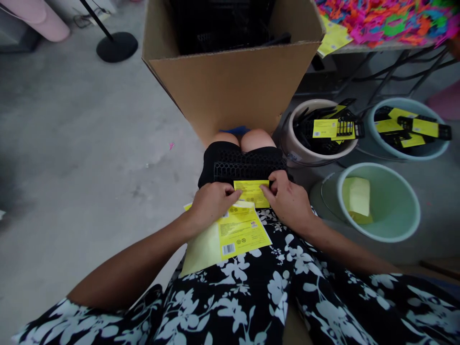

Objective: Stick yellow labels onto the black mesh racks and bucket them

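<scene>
Across my lap lies a black plastic piece with a honeycomb grid (247, 165). A yellow printed label (253, 190) lies at its near edge. My right hand (290, 197) is closed at the label's right end, with the thumb on its face. At the label's left end is the thumb of my left hand (214, 200), whose fingers are curled and partly hidden. Beneath that hand a sheet of yellow labels (242, 235) with pale backing rests on the black-and-white floral clothing; the left hand appears to grip its upper part.
An open cardboard box (230, 86) holding black pieces stands ahead. To the right, a beige bucket (293, 139) and a blue bucket (391, 152) contain labelled black pieces. A green bucket (395, 206) holds yellow paper. Colourful pieces (395, 21) cover a table; a black stand base (117, 47) is left.
</scene>
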`<state>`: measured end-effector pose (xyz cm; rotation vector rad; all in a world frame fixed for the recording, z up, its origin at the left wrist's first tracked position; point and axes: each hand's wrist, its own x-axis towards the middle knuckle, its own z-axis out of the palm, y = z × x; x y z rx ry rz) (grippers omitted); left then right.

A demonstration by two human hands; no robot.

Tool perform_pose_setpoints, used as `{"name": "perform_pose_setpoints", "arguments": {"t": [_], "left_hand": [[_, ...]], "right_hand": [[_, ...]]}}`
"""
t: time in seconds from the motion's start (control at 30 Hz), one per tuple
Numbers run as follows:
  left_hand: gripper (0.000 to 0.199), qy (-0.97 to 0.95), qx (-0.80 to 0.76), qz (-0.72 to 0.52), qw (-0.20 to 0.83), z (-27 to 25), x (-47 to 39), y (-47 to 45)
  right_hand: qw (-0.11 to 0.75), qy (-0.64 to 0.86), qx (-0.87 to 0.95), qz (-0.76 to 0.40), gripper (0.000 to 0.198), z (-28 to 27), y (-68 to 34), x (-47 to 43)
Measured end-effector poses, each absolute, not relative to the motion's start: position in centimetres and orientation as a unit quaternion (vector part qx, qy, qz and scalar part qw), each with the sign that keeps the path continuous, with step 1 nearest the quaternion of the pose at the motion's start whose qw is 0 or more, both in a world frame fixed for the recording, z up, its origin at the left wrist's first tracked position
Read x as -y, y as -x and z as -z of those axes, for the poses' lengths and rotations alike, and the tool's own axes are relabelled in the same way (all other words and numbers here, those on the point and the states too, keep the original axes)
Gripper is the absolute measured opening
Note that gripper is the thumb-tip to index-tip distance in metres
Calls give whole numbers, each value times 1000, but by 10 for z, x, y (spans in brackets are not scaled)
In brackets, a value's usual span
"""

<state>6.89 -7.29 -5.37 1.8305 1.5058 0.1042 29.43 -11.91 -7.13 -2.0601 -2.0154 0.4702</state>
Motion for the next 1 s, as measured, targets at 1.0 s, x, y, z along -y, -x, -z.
{"name": "perform_pose_setpoints", "arguments": {"t": [1.0], "left_hand": [[75, -762, -603, 149, 183, 51, 72, -50]], "right_hand": [[-65, 610, 786, -80, 32, 49, -285, 124]]}}
